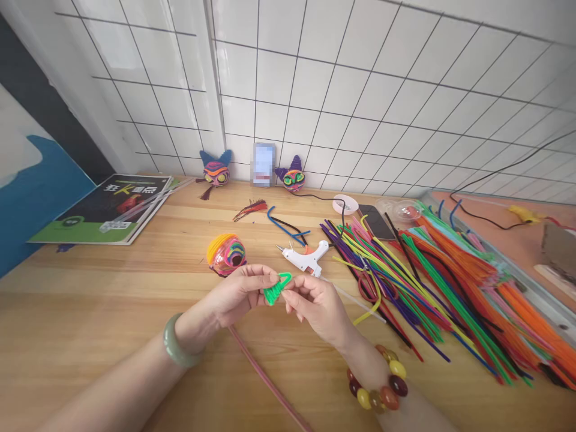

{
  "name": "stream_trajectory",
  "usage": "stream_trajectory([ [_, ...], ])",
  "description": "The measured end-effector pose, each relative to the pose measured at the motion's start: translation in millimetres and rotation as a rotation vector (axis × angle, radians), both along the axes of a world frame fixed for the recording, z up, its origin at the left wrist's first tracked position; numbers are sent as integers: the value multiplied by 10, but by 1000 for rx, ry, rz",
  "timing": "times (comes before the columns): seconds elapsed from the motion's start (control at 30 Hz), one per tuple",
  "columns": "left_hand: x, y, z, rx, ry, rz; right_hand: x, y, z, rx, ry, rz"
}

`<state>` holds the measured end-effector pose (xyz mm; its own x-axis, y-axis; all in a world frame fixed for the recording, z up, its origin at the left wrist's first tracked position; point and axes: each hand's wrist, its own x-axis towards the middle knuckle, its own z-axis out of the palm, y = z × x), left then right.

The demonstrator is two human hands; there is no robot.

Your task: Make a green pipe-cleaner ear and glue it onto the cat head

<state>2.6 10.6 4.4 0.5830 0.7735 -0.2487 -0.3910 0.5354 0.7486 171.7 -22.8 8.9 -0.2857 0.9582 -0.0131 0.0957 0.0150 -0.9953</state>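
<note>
A small green triangle of wound pipe cleaner (274, 291) is between my hands, above the wooden table. My left hand (240, 294) pinches its left side between thumb and fingers. At its right edge, my right hand (312, 303) has thumb and forefinger closed on the green pipe cleaner. Just behind my left hand sits a round ball (226, 253) partly wrapped in yellow, pink and blue pipe cleaner. A white glue gun (306, 259) lies beyond my right hand. One pink pipe cleaner (265, 375) runs along the table below my hands.
Many coloured pipe cleaners (450, 288) spread over the right side, with red-handled scissors (368, 287) among them. Two finished cat-like heads (216, 170) and a phone (263, 164) stand at the wall. A magazine (105, 207) lies at left; a pink dish (345, 204) sits behind the glue gun.
</note>
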Motion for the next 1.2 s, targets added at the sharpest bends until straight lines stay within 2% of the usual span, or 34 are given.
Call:
stream_trajectory([
  [0.27, 54, -75, -7, -59, -119, -111, 10, -53, 25, 69, 5, 75],
  [0.4, 60, -89, -11, -81, -149, -151, 13, -63, 23, 138, -37, 44],
  [0.7, 31, -57, -3, -96, -129, -196, -2, -60, -9, 80, 96, 77],
  [0.87, 29, -66, 34, -65, -105, -230, -12, -64, -45, -14, 202, 49],
  [1.03, 44, -83, 94, -38, -110, -285, -16, -71, -44, -18, 181, 55],
  [1.2, 36, -77, 76, -55, -110, -315, -24, -49, -30, -4, 140, 25],
])
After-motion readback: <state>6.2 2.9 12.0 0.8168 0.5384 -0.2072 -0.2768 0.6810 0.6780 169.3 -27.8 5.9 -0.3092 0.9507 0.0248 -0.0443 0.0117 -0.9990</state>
